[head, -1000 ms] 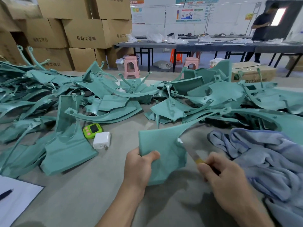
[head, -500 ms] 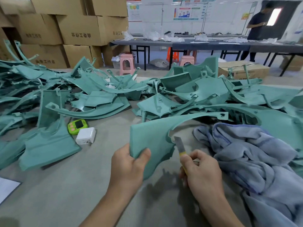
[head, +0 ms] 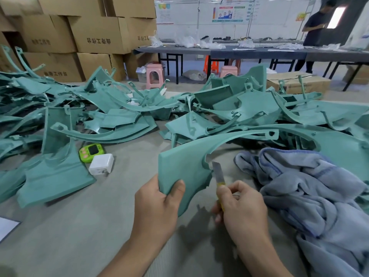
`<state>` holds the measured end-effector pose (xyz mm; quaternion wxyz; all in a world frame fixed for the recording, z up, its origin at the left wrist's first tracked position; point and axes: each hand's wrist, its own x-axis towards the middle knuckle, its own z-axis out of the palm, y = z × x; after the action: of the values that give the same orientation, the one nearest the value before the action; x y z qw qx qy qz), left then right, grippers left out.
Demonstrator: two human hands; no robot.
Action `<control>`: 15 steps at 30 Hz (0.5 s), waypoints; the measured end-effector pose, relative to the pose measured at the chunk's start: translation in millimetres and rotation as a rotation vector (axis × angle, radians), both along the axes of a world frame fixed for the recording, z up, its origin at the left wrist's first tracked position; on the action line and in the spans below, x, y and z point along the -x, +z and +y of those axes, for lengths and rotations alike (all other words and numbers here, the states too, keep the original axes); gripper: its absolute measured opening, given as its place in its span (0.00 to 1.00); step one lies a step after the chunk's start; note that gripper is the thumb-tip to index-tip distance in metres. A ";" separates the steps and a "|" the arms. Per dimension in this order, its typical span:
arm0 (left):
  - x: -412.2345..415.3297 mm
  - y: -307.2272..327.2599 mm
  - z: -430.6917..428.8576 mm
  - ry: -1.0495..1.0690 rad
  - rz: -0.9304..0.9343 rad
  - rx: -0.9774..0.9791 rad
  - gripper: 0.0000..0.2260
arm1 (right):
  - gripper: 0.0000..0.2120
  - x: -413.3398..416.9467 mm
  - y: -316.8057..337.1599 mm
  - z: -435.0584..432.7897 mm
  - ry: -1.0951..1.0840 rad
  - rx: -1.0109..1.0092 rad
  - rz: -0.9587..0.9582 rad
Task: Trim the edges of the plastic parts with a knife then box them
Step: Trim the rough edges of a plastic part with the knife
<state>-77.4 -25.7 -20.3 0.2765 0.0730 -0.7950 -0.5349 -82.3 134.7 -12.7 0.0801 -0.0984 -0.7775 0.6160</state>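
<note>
plastic part (head: pixel 185 166) in left hand (head: pixel 157 208) pinch grip, knife (head: pixel 218 173) in right hand (head: pixel 243 210) curled grip

The left hand (head: pixel 157 204) grips the lower corner of a green plastic part (head: pixel 185 168), thumb on its front face, holding it up off the grey table (head: pixel 79 226). The right hand (head: pixel 241 210) holds a yellow-handled knife (head: pixel 218 176), its blade tip touching the part's notched inner edge. A blue cloth (head: pixel 311 196) lies just right of that hand. A pile of green parts (head: pixel 229 108) covers the table behind, with a green timer (head: pixel 91 152) beside a white charger (head: pixel 101 164). Cardboard boxes (head: pixel 95 35) are stacked at the back left.
</note>
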 end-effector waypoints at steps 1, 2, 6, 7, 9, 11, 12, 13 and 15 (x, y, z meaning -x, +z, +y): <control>-0.1 0.2 -0.2 0.006 -0.002 -0.008 0.07 | 0.13 -0.2 -0.6 2.4 -0.023 -0.041 0.005; -0.2 0.8 -0.9 0.013 -0.004 -0.013 0.07 | 0.13 -1.3 0.5 2.5 -0.025 -0.026 0.025; 0.6 6.2 -1.9 -0.005 -0.015 -0.066 0.05 | 0.13 -3.5 2.9 -3.1 0.024 -0.020 0.055; 1.3 8.6 -2.9 -0.010 -0.025 -0.120 0.05 | 0.13 -2.0 2.3 -0.3 -0.003 -0.116 0.053; 3.3 13.1 -5.2 -0.018 -0.067 -0.279 0.07 | 0.13 2.0 3.2 11.1 -0.059 -0.211 0.088; 6.2 16.4 -7.8 -0.035 -0.141 -0.480 0.08 | 0.13 2.7 6.8 22.4 0.021 -0.111 0.181; 7.6 17.2 -9.5 -0.051 -0.191 -0.585 0.08 | 0.13 2.3 9.4 26.8 0.097 -0.068 0.217; 8.5 18.1 -11.1 -0.073 -0.241 -0.692 0.08 | 0.12 2.4 11.6 30.8 0.182 -0.059 0.249; 8.8 19.3 -14.9 -0.128 -0.309 -0.844 0.06 | 0.11 3.1 14.7 37.7 0.342 -0.133 0.271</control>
<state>-86.2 -40.6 -1.1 0.0670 0.2092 -0.5424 -0.8109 -85.4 172.4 2.0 0.0847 0.1239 -0.8038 0.5756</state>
